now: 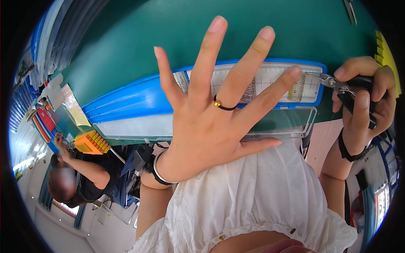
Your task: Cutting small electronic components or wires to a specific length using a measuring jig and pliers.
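My left hand (206, 122) is held palm down with its fingers spread wide, above a long blue plastic case (126, 99) and hiding its middle. It grips nothing. Inside the case's right part lies a white surface with ruler markings (311, 87). A coil spring (295, 92) rests there, just below my index fingertip, and another dark coil spring (249, 92) shows partly between two fingers. At the case's right end my right hand (371, 90) is closed around black-handled pliers (332, 82). Their metal jaws point left and reach over the case's edge near the first spring.
The case's clear lid (291, 122) hangs open along the near side. Beneath is a green table mat (126, 46). Metal-tipped tools (351, 12) lie at the far right, by a yellow toothed object (386, 59). Leftward are an orange-yellow holder (90, 142) and a person (88, 175).
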### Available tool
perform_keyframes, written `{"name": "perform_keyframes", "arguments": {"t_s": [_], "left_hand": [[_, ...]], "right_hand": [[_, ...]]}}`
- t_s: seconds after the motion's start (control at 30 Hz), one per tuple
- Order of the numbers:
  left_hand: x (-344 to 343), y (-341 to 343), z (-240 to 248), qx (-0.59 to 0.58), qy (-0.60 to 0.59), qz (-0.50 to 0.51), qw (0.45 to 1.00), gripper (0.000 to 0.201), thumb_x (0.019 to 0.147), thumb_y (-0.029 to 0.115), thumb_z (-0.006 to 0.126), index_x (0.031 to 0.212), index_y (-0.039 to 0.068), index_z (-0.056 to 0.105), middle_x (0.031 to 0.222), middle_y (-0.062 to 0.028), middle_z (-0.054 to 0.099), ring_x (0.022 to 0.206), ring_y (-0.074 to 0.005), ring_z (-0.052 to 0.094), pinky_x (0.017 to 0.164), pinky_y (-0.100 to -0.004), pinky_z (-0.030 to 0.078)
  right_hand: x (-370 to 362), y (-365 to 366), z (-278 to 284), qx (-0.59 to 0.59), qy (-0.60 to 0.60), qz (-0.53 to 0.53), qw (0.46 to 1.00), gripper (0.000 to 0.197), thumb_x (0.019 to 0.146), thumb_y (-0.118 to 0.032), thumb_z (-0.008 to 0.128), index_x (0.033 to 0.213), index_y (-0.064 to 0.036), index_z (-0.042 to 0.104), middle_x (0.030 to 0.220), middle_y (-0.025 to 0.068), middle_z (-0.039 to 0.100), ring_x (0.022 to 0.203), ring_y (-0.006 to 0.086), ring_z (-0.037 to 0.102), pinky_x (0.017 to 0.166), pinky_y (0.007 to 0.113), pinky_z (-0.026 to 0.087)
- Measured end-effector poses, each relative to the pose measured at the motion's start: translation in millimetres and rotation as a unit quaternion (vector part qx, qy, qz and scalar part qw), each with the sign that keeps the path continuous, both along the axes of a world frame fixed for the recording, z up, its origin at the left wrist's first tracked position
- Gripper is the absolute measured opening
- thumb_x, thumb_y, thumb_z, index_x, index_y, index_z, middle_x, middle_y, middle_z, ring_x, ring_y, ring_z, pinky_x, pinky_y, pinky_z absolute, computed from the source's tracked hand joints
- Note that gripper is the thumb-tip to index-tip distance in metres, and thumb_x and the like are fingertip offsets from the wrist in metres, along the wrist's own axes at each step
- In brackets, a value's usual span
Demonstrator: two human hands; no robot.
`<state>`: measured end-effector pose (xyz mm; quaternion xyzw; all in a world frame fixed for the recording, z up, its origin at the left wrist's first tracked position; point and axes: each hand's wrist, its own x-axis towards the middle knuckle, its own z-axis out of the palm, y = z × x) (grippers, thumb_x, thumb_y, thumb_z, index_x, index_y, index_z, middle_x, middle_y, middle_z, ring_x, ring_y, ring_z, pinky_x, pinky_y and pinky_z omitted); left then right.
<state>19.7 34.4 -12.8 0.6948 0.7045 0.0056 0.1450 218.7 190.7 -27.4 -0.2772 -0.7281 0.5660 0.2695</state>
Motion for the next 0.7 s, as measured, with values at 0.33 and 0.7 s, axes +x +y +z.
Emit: {"name": "perform_keyframes", "arguments": {"t_s": [0.33,0.7], "left_hand": [[-23.7,0.3,-49.4,0.225,0.090,-0.154,0.958,0.077,0.072,0.089,0.052,0.133,0.044,0.066,0.159,-0.0081,0.041,0.149,-0.0468,0.021,0.112,-0.0742,0.013],[-3.5,2.1,-13.4,0.100,0.042,-0.069,0.992,0.078,0.069,0.084,0.060,0.134,0.042,0.066,0.158,-0.0071,0.041,0.150,-0.0477,0.019,0.113,-0.0738,0.011]], "right_hand": [[13.8,1.6,-9.8,0.013,-0.024,-0.021,0.999,0.023,0.101,-0.014,0.058,0.095,-0.0072,0.037,0.100,0.0278,0.063,0.068,0.0148,0.058,0.051,0.020,0.050],[-1.6,-3.7,-3.4,0.010,0.000,-0.011,1.000,0.025,0.099,-0.011,0.060,0.097,-0.0070,0.036,0.101,0.0271,0.064,0.067,0.0151,0.058,0.052,0.022,0.050]]}}
